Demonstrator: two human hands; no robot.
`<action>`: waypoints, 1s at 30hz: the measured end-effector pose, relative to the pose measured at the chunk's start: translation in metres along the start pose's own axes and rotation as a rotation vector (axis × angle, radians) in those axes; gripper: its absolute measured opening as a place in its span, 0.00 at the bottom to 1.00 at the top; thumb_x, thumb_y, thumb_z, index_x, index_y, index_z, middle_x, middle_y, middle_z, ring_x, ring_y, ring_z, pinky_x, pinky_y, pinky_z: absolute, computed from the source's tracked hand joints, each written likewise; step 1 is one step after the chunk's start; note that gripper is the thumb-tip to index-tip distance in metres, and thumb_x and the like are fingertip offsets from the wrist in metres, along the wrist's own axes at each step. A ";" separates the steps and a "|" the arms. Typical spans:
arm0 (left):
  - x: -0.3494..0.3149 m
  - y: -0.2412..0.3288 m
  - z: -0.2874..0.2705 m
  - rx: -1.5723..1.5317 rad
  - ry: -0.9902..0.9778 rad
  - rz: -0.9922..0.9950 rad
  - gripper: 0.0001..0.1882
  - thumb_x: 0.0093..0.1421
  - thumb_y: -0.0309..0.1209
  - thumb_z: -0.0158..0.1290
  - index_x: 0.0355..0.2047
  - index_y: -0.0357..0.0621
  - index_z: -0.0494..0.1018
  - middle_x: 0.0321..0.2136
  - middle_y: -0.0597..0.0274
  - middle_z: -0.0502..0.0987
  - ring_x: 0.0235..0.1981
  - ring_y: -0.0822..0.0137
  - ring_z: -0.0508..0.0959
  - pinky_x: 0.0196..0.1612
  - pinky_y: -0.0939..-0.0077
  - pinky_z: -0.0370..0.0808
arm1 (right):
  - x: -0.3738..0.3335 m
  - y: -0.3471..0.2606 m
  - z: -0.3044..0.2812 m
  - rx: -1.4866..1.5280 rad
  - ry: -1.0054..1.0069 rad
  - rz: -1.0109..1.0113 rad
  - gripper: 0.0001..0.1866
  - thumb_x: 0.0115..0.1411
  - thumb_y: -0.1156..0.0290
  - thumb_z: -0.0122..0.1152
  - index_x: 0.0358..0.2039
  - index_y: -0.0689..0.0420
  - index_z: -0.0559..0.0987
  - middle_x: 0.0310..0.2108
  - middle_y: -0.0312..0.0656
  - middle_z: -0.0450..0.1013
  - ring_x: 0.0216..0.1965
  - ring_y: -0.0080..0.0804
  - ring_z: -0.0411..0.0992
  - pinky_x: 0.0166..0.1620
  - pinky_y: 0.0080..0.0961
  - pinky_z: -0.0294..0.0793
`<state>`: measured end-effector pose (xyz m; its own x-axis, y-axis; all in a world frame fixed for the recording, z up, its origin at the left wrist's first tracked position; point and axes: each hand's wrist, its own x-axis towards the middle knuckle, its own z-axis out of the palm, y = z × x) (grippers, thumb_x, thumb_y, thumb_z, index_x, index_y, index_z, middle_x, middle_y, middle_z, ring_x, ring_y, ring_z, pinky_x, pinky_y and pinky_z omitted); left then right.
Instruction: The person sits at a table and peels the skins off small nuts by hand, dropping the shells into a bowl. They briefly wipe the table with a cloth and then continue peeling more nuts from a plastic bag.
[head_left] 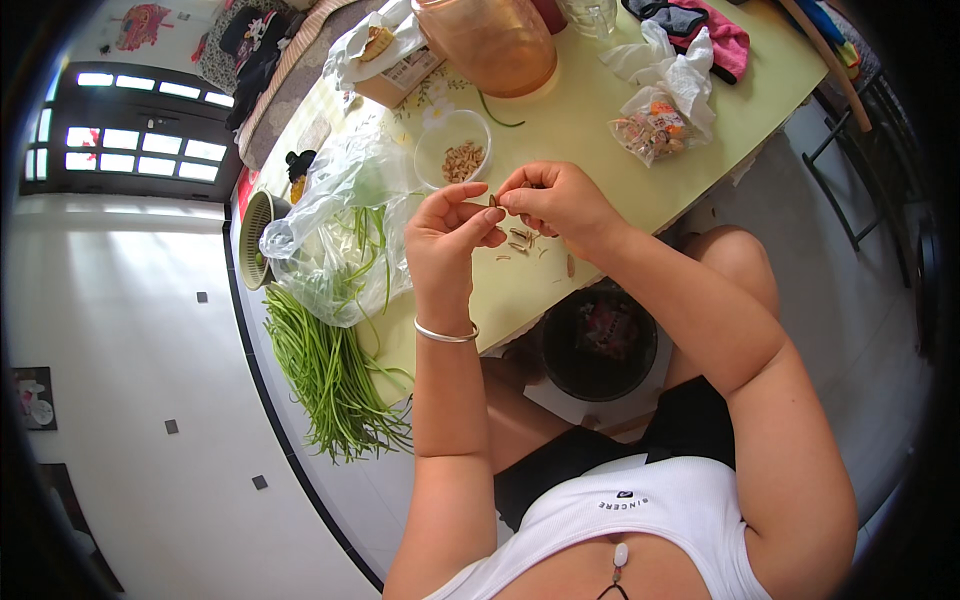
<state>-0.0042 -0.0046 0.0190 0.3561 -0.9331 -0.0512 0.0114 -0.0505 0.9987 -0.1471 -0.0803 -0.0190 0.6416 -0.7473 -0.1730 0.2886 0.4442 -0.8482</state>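
Above the near part of the table, my left hand [447, 235] and my right hand [562, 205] meet at the fingertips. Thumb and forefinger of each are pinched on a small brownish seed-like piece [492, 200], too small to name surely. The right hand's other fingers are curled, and what they may hold is hidden. Just beyond the hands stands a clear plastic bowl [424, 150] with a heap of light brown pieces [463, 163] in it. Several similar elongated pieces [521, 239] and thin scraps lie on the table below the fingers.
Long green stems [325, 375] hang over the table's left edge beside a clear plastic bag [345, 255] and a basket [258, 235]. An orange translucent container [490, 50] stands at the back. A snack packet [650, 125] lies right. Below is a black bin [598, 365].
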 end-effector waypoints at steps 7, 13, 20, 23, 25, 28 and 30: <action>-0.005 0.006 0.003 0.145 -0.006 0.035 0.13 0.50 0.18 0.61 0.38 0.32 0.75 0.24 0.56 0.80 0.20 0.72 0.78 0.25 0.84 0.74 | 0.000 0.001 0.000 -0.146 0.001 -0.077 0.07 0.52 0.71 0.61 0.26 0.61 0.80 0.22 0.33 0.73 0.24 0.15 0.67 0.28 0.17 0.67; -0.007 0.002 0.009 0.160 -0.001 0.070 0.10 0.51 0.17 0.59 0.36 0.32 0.75 0.25 0.57 0.80 0.23 0.72 0.79 0.27 0.83 0.76 | 0.000 0.003 0.001 -0.258 0.023 -0.163 0.06 0.49 0.72 0.61 0.25 0.62 0.79 0.22 0.34 0.73 0.24 0.16 0.68 0.27 0.17 0.67; 0.000 -0.002 -0.005 -0.134 -0.117 -0.074 0.13 0.50 0.15 0.57 0.38 0.30 0.75 0.27 0.51 0.80 0.22 0.68 0.79 0.25 0.81 0.77 | -0.001 -0.002 -0.002 -0.105 -0.061 -0.048 0.04 0.50 0.74 0.59 0.25 0.62 0.77 0.22 0.34 0.71 0.21 0.16 0.65 0.24 0.17 0.64; 0.005 -0.007 -0.015 -0.349 -0.208 -0.171 0.13 0.51 0.14 0.56 0.39 0.30 0.75 0.28 0.48 0.80 0.22 0.66 0.79 0.25 0.80 0.78 | 0.000 -0.004 -0.004 0.037 -0.147 0.047 0.04 0.51 0.75 0.58 0.26 0.62 0.76 0.20 0.33 0.69 0.20 0.16 0.62 0.22 0.17 0.60; 0.005 -0.010 -0.017 -0.340 -0.215 -0.171 0.13 0.51 0.15 0.55 0.40 0.29 0.75 0.27 0.47 0.80 0.22 0.66 0.79 0.25 0.80 0.78 | 0.000 -0.004 -0.002 0.039 -0.137 0.045 0.01 0.52 0.77 0.57 0.26 0.61 0.76 0.19 0.33 0.69 0.17 0.14 0.59 0.19 0.16 0.55; 0.006 -0.011 -0.018 -0.378 -0.234 -0.188 0.13 0.51 0.15 0.55 0.40 0.30 0.75 0.27 0.48 0.80 0.21 0.66 0.79 0.25 0.80 0.77 | 0.001 -0.003 -0.003 0.073 -0.166 0.076 0.03 0.53 0.76 0.57 0.27 0.61 0.75 0.19 0.32 0.68 0.18 0.14 0.59 0.21 0.15 0.56; 0.005 -0.010 -0.016 -0.294 -0.195 -0.148 0.12 0.52 0.15 0.55 0.39 0.31 0.76 0.27 0.49 0.80 0.21 0.66 0.79 0.25 0.81 0.77 | 0.001 0.000 -0.005 0.085 -0.176 0.080 0.04 0.53 0.74 0.57 0.27 0.61 0.75 0.19 0.32 0.67 0.19 0.15 0.60 0.22 0.15 0.58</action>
<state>0.0126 -0.0029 0.0093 0.1467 -0.9749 -0.1677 0.3271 -0.1122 0.9383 -0.1500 -0.0838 -0.0216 0.7771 -0.6133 -0.1418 0.2860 0.5446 -0.7884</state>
